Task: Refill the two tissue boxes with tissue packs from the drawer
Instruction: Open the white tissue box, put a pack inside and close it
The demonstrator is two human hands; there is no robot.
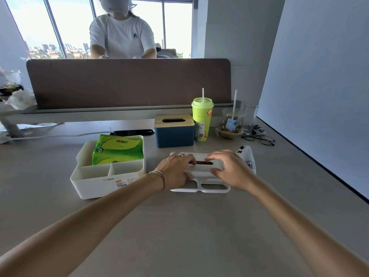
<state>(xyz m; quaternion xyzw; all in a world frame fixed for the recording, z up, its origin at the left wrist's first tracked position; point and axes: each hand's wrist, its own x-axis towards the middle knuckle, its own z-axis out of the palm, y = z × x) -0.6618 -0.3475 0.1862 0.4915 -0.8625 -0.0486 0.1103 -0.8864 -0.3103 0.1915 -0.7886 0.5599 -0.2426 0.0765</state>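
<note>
A white tissue box (93, 181) stands open on the desk, with a green tissue pack (117, 149) lying in its large rear compartment. To its right lies the box's white lid (207, 187), flat on the desk, with a slot and two cut-outs. My left hand (175, 169) grips the lid's left side, and my right hand (229, 168) grips its right side. Behind the lid stands a blue tissue box (174, 134) with a wooden lid, closed, its slot dark.
A green cup (201, 120) with a straw, a glass jar (231, 120), an empty glass (251, 112) and black spectacles (259, 139) stand at the back right. A white phone (247, 158) lies beside my right hand. A brown divider (127, 82) backs the desk; a person works behind it.
</note>
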